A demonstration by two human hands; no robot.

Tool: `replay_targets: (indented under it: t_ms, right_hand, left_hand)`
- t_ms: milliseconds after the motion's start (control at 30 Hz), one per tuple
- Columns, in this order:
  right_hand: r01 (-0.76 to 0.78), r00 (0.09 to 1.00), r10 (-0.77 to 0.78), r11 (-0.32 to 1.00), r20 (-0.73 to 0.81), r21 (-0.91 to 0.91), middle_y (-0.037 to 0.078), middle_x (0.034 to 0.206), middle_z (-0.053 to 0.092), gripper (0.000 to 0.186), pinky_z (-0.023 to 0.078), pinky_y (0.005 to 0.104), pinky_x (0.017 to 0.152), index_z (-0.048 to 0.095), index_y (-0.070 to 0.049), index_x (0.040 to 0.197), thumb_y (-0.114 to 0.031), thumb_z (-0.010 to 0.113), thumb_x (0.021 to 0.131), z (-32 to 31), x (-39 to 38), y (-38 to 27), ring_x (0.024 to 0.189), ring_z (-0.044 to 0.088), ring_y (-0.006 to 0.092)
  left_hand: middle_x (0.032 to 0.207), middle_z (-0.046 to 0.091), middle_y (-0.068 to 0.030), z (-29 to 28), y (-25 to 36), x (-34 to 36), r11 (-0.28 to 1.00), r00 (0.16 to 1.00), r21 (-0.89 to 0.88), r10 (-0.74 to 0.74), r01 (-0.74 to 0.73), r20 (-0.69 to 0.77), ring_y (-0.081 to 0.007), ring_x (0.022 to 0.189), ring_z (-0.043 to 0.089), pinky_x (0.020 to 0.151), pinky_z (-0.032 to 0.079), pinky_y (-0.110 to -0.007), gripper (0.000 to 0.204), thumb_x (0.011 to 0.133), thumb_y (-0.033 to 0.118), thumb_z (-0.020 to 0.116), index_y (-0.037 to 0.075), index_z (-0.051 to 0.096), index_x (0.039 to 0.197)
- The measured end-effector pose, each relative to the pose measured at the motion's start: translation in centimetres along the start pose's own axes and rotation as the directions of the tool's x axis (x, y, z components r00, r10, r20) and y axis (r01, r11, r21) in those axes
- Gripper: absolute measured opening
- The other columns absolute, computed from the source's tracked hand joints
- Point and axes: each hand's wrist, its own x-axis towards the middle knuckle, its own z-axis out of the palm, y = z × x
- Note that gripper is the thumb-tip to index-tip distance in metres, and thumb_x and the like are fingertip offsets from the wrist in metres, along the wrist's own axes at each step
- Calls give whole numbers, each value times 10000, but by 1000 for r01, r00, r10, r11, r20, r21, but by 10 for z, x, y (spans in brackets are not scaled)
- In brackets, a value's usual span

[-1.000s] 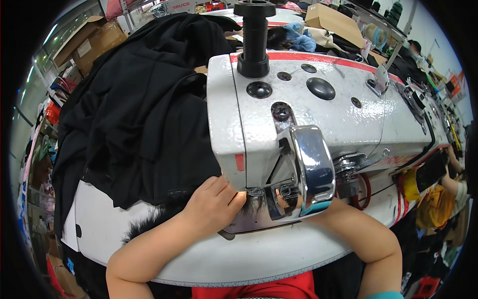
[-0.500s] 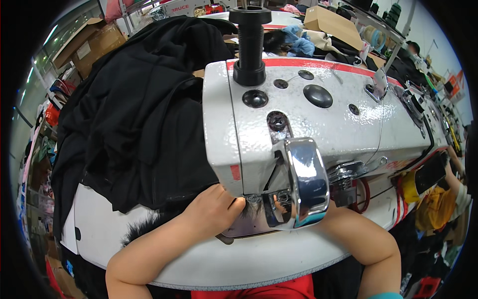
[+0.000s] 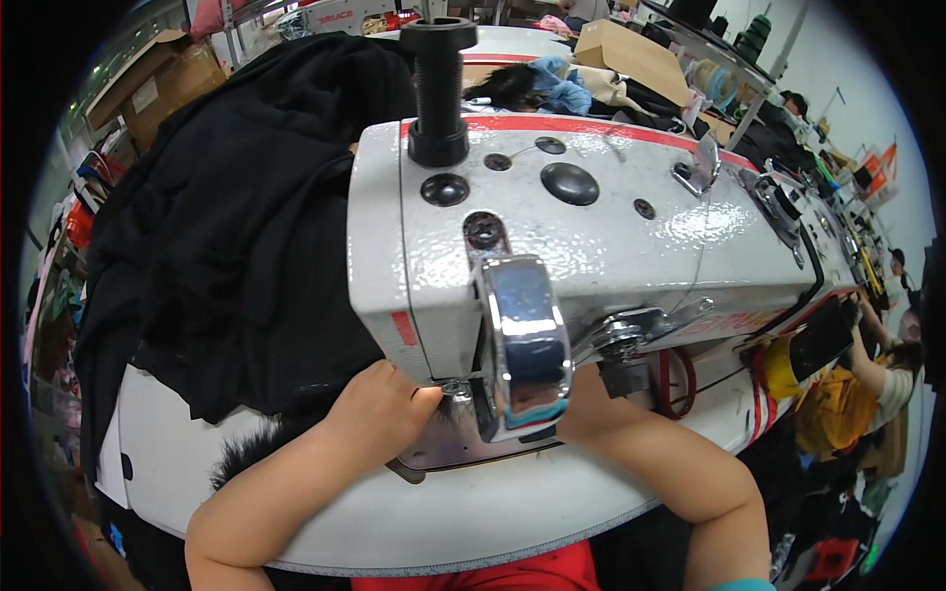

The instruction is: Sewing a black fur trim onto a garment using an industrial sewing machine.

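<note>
You are feeding black fabric [image 3: 246,246] under the sewing machine [image 3: 591,236] head, left hand [image 3: 379,409] pressing flat; right hand [image 3: 581,414] is hidden, grip untellable; next, steady guiding.

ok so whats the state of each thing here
left hand: flat on black fabric by the needle
right hand: mostly hidden behind the chrome cover
black fabric: heaped left of the sewing machine
table: white, bearing the machine

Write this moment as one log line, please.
left hand: on black fabric by needle area | right hand: mostly hidden behind sewing machine | table: white
</note>
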Motion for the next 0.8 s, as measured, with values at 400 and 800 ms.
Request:
replay_targets:
  t_ms: [400, 800]
  right_hand:
    - [-42, 998, 38, 996, 45, 82, 54, 808, 550, 96, 483, 320, 699, 634, -68, 713, -111, 609, 630, -38, 3, -3, 813, 559, 210]
    - [124, 976, -155, 973, 153, 193, 77, 908, 558, 277, 491, 277, 710, 629, 11, 955, -96, 584, 703, -62, -17, -8, 855, 552, 203]
  left_hand:
    - [819, 516, -59, -10, -2, -7, 953, 981, -270, -169, 138, -95, -244, 798, 515, 660, 432, -353, 179, 703, 67, 623, 89, 580, 875]
    - [800, 496, -61, -22, 20, -8, 973, 971, -142, 157, -184, -179, -191, 716, 502, 620, 430, -287, 296, 618, 87, 621, -2, 605, 899]
